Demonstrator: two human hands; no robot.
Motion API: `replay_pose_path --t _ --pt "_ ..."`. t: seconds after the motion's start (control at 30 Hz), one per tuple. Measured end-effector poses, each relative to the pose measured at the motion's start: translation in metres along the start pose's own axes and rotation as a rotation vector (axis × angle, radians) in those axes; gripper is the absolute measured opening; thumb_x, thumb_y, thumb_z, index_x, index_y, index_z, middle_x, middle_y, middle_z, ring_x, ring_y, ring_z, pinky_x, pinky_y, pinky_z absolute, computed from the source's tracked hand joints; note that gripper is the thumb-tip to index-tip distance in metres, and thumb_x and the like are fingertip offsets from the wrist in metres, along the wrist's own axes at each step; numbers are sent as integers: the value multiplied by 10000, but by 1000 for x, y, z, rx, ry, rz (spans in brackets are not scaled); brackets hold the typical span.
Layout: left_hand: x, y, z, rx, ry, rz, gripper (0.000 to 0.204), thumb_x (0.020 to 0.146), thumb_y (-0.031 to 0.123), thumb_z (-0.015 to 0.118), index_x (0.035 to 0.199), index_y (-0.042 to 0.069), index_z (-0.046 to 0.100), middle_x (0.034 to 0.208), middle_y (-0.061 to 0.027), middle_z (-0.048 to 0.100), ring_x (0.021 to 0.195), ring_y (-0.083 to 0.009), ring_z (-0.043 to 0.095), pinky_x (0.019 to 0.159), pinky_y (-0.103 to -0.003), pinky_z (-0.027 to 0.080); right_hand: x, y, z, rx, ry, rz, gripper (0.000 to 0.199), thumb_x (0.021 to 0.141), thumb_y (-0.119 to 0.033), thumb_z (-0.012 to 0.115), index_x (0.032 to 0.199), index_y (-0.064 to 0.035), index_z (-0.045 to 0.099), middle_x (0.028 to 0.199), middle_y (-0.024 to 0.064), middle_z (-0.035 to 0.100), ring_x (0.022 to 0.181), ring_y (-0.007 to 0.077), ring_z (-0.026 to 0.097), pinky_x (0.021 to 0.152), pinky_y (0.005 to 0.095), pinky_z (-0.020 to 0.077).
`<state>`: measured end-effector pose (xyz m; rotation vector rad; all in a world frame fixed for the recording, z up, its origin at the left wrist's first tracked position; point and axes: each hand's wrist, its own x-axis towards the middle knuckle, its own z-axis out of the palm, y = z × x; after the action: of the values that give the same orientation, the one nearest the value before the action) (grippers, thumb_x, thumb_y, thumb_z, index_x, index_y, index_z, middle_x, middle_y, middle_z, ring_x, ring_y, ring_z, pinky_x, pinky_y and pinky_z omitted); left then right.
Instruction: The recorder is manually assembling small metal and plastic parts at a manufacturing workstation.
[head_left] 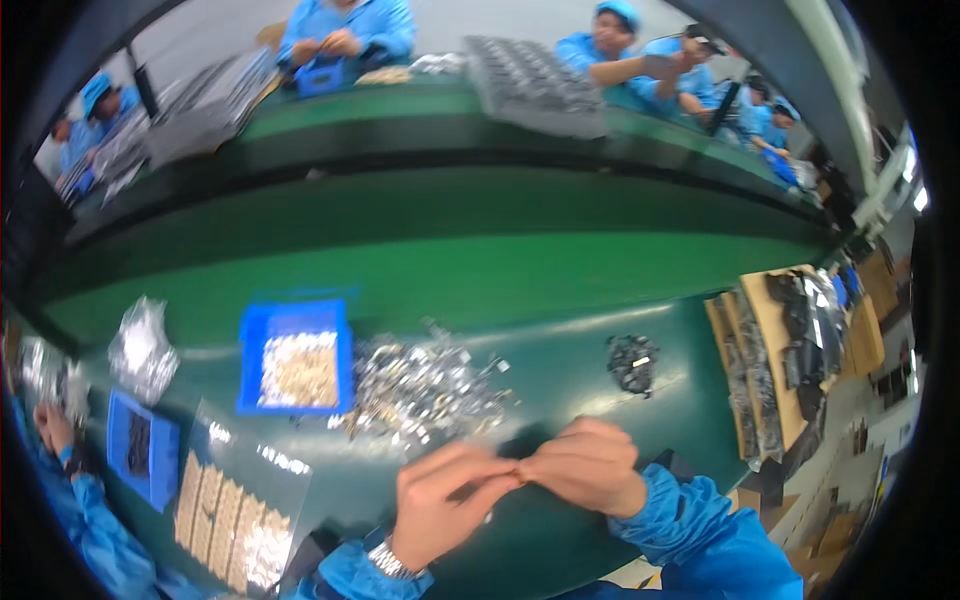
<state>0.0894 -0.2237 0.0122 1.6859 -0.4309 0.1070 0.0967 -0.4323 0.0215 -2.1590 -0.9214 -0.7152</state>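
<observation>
My left hand (440, 503) and my right hand (585, 467) meet fingertip to fingertip above the green table near its front edge. Both are closed in a pinch on a very small part between them, mostly hidden and blurred; a brownish speck shows at the fingertips. Just beyond my left hand spreads a loose heap of small shiny metal parts (430, 390). Left of the heap stands a blue bin (345, 365) holding small cream-coloured pieces (300, 372). A clear sheet with rows of beige parts (228, 525) lies to the left of my left forearm.
A small pile of black parts (632, 365) lies right of centre. Trays stacked with cardboard (775, 350) stand at the right edge. At left are a clear plastic bag (143, 350), a blue box (165, 460) and a co-worker's hand (55, 430). Other people sit beyond the green belt (450, 260).
</observation>
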Motion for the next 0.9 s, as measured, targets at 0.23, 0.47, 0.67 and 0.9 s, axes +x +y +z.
replay_pose_path --t 0.23,0.47,0.67,0.9 --pt "-16 11 -1 4 61 -80 92 793 -21 804 869 -26 754 802 -114 710 652 -151 620 579 -262 467 -15 -7 17 85 64 -11 122 774 -69 800 887 -93 763 871 49 728 742 207 681 628 320 547" --pt "-12 23 0 -6 54 -110 116 781 -10 816 876 -21 750 813 -102 707 638 -128 586 576 -251 447 -8 -15 8 116 86 -8 95 826 -106 773 889 -50 731 887 92 691 743 270 652 646 372 529" --pt "-6 20 1 -12 82 -151 122 779 -9 815 878 -26 745 835 -107 707 648 -136 582 586 -257 449 -1 -10 8 132 60 -2 85 840 -112 755 873 -44 717 876 95 686 754 272 651 653 365 529" --pt "-11 21 -2 48 59 -71 131 785 -7 810 900 -34 751 798 -112 700 640 -154 586 586 -272 455 -6 -11 14 134 77 25 88 841 -110 751 862 -34 713 866 99 690 758 277 654 654 368 534"
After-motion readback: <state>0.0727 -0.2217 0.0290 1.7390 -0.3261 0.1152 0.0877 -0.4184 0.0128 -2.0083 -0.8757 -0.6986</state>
